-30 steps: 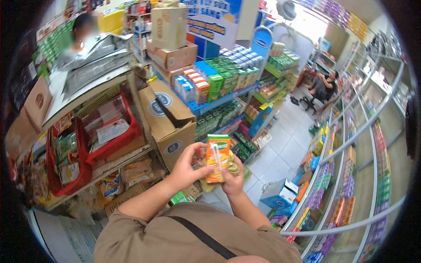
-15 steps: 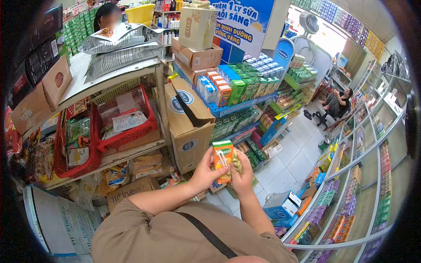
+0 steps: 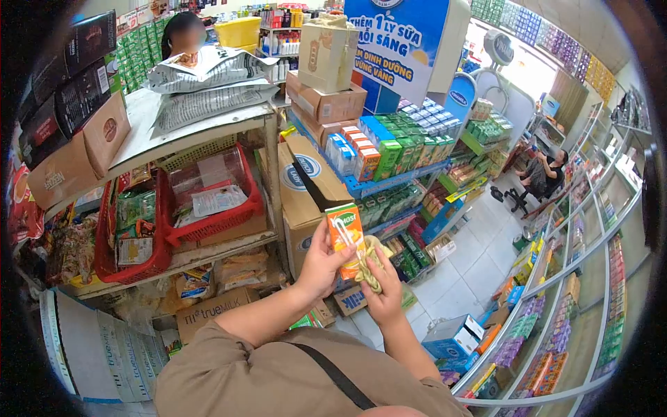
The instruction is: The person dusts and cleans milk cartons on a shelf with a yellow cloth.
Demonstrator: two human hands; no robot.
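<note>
An orange and white drink carton (image 3: 344, 229) with a green top and a straw on its side stands upright in my left hand (image 3: 321, 263), whose fingers are wrapped round its left side. My right hand (image 3: 383, 286) holds a crumpled olive-yellow cloth (image 3: 373, 264) against the carton's right side. Behind the carton is an open brown cardboard box (image 3: 299, 201). To the right of that box, more drink cartons (image 3: 399, 149) stand in rows on a blue shelf.
Red baskets (image 3: 208, 229) of packets sit on a rack at left. Glass-fronted shelves (image 3: 570, 306) curve along the right. Tiled floor (image 3: 455, 278) runs between. One person (image 3: 184, 36) is behind the counter; another person (image 3: 549, 170) sits at the far right.
The carton has turned slightly and tilts a little more. The cloth shows more fully beside it, with my right hand lower. The whole view has shifted slightly.
</note>
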